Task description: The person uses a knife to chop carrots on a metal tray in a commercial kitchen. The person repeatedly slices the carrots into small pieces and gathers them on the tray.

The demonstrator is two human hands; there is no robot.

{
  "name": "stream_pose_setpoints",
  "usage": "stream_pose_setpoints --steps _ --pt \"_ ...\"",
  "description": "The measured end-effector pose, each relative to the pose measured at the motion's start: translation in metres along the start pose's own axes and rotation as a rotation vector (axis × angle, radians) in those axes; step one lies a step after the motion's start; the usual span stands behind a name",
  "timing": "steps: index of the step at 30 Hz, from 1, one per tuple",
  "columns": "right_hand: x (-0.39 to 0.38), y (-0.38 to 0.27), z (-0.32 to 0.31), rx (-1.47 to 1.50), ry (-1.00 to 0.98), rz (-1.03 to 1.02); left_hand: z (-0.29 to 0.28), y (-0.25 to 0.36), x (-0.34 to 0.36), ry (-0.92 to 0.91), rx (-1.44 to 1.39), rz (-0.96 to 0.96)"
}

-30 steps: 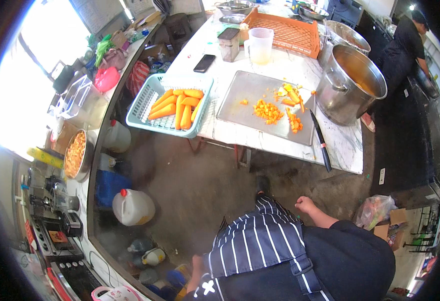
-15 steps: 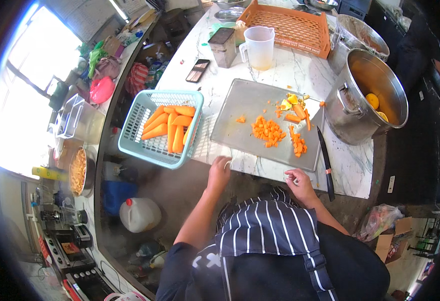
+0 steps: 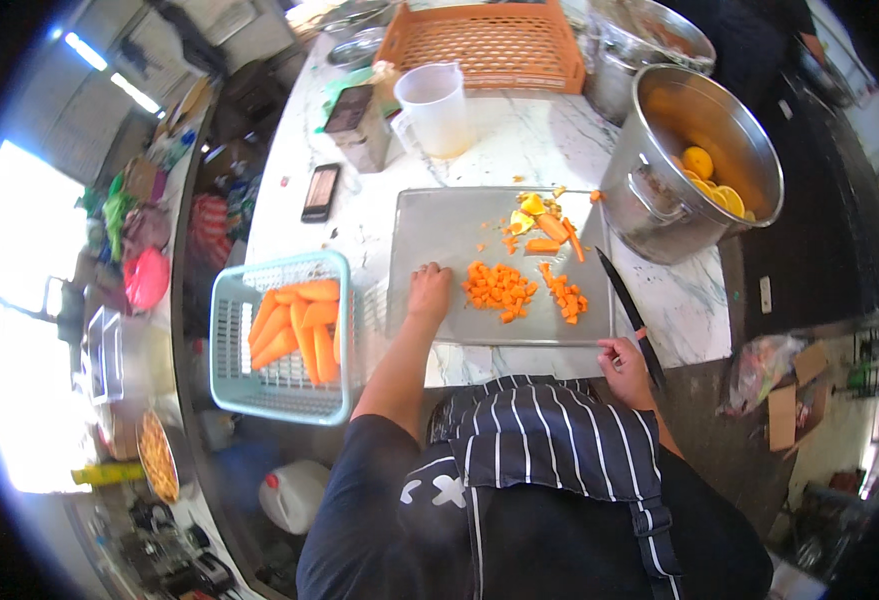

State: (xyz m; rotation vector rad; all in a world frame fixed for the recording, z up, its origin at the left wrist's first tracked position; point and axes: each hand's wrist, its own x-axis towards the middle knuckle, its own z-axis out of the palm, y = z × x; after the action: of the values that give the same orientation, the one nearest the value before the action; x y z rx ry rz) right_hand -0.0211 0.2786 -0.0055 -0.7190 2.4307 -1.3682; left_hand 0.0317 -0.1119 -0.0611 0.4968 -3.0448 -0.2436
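Note:
A grey cutting board [image 3: 429, 225] lies on the marble-patterned table. My left hand [image 3: 429, 291] rests on its left part, fingers loosely bent and holding nothing. By the near right corner, my right hand [image 3: 626, 368] has its fingers a little apart, the fingertips at the board's edge. Right beside that hand lies a black-bladed knife [image 3: 619, 285], its handle partly hidden by the hand. Diced carrot [image 3: 499, 288] is heaped mid-board, with a smaller diced pile [image 3: 565, 296] to its right. Behind are carrot sticks [image 3: 551, 229] and yellow peel pieces [image 3: 532, 205].
A light blue basket [image 3: 221, 330] of peeled carrots [image 3: 304, 325] stands left. Behind the board are a phone [image 3: 320, 193], a square container [image 3: 359, 130], a plastic jug [image 3: 431, 110] and an orange crate [image 3: 479, 45]. A steel pot [image 3: 649, 190] with citrus halves [image 3: 711, 185] stands right.
My left hand has moved forward from the table's front edge onto the board. My right hand stays near the board's corner, now closer to the knife handle. The whole view has turned.

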Motion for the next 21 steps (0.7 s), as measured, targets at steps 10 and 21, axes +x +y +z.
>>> stream_pose_setpoints --steps 10,21 --pt "-0.037 0.007 0.043 -0.043 0.171 0.053 0.001 -0.013 0.013 0.003 -0.307 0.117" --pt "-0.056 -0.023 0.065 -0.039 0.411 0.222 -0.011 0.006 0.058 0.069 -0.619 0.067"
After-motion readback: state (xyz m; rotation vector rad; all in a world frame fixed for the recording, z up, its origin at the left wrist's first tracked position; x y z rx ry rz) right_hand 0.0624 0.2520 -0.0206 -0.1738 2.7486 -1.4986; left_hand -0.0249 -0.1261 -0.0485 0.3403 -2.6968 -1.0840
